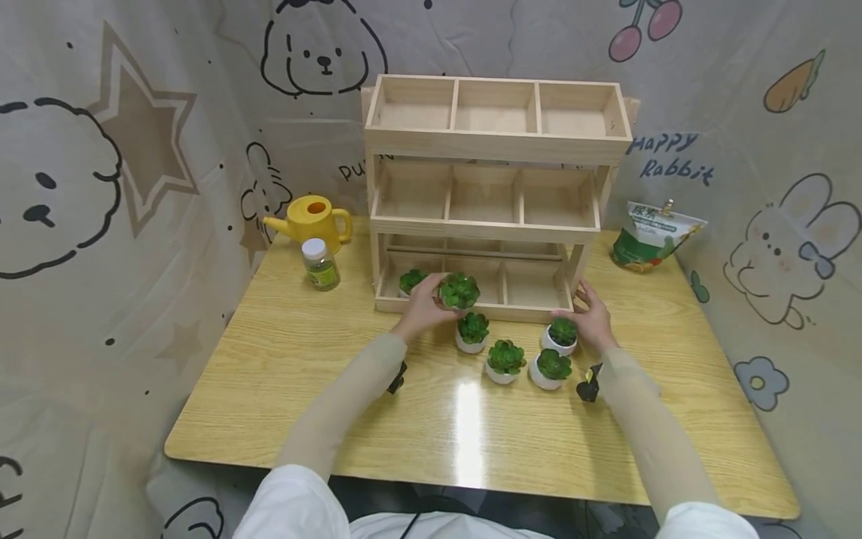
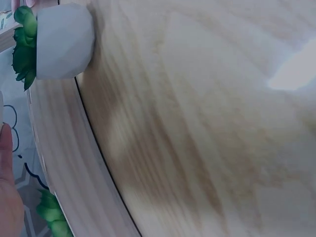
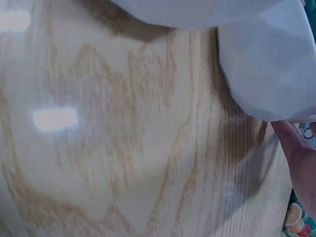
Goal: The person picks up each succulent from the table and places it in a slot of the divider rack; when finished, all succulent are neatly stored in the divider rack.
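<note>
The left grip (image 1: 426,305) pinches a green rosette succulent in a white pot (image 1: 460,290), held by the front rail of the bottom tier, at the middle compartment; whether the pot touches the wood I cannot tell. The right grip (image 1: 594,320) holds the lower right corner of a three-tier pale wooden shelf (image 1: 498,142), thumb at the front and fingers at the side.

The shelf stands near the far edge of the light wood-grain desk (image 1: 303,374). In its bottom tier, the left compartment carries another potted succulent (image 1: 411,281). Four more stand on the desk between the shelf and the near edge: one (image 1: 473,329) just below the held plant, one (image 1: 505,359) nearer the near edge, and a close pair to the right, the back one (image 1: 560,334) just beside the right grip, the front one (image 1: 551,367) nearer the near edge.

Toward the far left corner stand a yellow watering can (image 1: 313,224) and a clear white-capped bottle with a green label (image 1: 320,266). A green-and-white clipped bag (image 1: 656,236) stands by the far right corner.
</note>
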A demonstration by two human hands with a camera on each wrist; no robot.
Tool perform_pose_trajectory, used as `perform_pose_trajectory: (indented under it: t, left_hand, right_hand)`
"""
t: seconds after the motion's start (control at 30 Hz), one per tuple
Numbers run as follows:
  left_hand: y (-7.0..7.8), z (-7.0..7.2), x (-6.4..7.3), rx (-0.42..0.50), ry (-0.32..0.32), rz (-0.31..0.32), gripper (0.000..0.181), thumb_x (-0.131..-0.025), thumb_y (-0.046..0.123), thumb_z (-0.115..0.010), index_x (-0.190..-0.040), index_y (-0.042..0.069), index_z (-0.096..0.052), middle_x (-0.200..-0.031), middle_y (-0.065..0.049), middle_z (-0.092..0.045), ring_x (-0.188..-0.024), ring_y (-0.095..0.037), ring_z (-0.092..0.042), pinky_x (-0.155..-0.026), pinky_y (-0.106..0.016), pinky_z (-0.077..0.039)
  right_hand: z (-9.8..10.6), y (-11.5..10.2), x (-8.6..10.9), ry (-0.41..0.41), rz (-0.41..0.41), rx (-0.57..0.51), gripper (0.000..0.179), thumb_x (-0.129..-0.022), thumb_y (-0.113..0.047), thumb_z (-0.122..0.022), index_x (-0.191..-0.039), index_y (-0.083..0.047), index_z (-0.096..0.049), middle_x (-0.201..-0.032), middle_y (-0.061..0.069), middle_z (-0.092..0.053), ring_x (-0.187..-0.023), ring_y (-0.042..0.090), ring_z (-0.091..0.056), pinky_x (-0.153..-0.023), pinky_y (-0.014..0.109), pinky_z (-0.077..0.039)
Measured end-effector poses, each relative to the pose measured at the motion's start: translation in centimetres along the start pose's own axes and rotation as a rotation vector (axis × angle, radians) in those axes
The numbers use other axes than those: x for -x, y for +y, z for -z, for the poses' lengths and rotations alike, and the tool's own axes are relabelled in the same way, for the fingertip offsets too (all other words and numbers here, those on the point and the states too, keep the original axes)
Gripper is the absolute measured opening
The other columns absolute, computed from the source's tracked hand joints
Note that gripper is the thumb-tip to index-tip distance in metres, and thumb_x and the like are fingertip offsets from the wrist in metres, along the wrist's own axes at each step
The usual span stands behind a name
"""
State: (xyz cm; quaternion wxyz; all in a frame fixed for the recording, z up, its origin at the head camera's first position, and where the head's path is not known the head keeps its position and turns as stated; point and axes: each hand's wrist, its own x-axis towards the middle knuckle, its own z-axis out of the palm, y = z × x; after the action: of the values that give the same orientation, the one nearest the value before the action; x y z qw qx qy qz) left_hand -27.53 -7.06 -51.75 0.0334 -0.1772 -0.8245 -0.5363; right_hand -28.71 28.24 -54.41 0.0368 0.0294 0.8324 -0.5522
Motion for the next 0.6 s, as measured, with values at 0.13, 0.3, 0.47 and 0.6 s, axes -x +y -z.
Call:
perform_pose_trajectory:
  t: [0.13,0.3,0.47,0.6]
  left_hand:
    - [0.3,-0.2,-0.7,-0.01,0.0,0.026,0.07,-0.069,0.013,-0.085,-0.131,0.01,-0.054,-0.124,-0.013,-0.057,-0.1,-0.029,-0.062,-0.08,-0.034,-0.057]
    - [0.2,-0.6,-1.2,-0.027,0.0,0.055,0.07,-0.07,0.017,-0.085,-0.132,0.012,-0.053,-0.13,-0.014,-0.054,-0.093,-0.026,-0.064,-0.08,-0.034,-0.057]
    - [-0.1,-1.1,-1.4,-0.077,0.006,0.028,0.07,-0.07,0.014,-0.085,-0.132,0.008,-0.053,-0.123,-0.011,-0.054,-0.086,-0.023,-0.058,-0.076,-0.029,-0.054]
    - [-0.2,-1.4,-1.7,-0.09,0.012,0.021,0.072,-0.069,0.011,-0.085,-0.133,0.007,-0.052,-0.121,-0.012,-0.054,-0.085,-0.024,-0.055,-0.078,-0.034,-0.054]
  right_hand:
    - [0.0,-0.1,0.0,-0.005,-0.014,-0.005,0.101,-0.082,-0.02,-0.076,-0.156,-0.023,-0.007,-0.157,0.021,-0.02,-0.135,0.047,-0.034,-0.108,0.051,-0.036]
    - [-0.1,-0.1,-0.1,-0.003,-0.012,-0.01,0.102,-0.081,-0.021,-0.077,-0.155,-0.024,-0.007,-0.158,0.02,-0.019,-0.136,0.046,-0.034,-0.108,0.05,-0.036]
    - [-0.1,0.1,-0.1,0.003,-0.007,-0.002,0.101,-0.081,-0.021,-0.076,-0.155,-0.025,-0.008,-0.157,0.02,-0.02,-0.135,0.047,-0.034,-0.109,0.05,-0.035]
    - [-0.1,0.1,-0.1,0.005,-0.004,0.001,0.101,-0.082,-0.021,-0.076,-0.155,-0.025,-0.007,-0.157,0.021,-0.02,-0.135,0.047,-0.034,-0.109,0.051,-0.035]
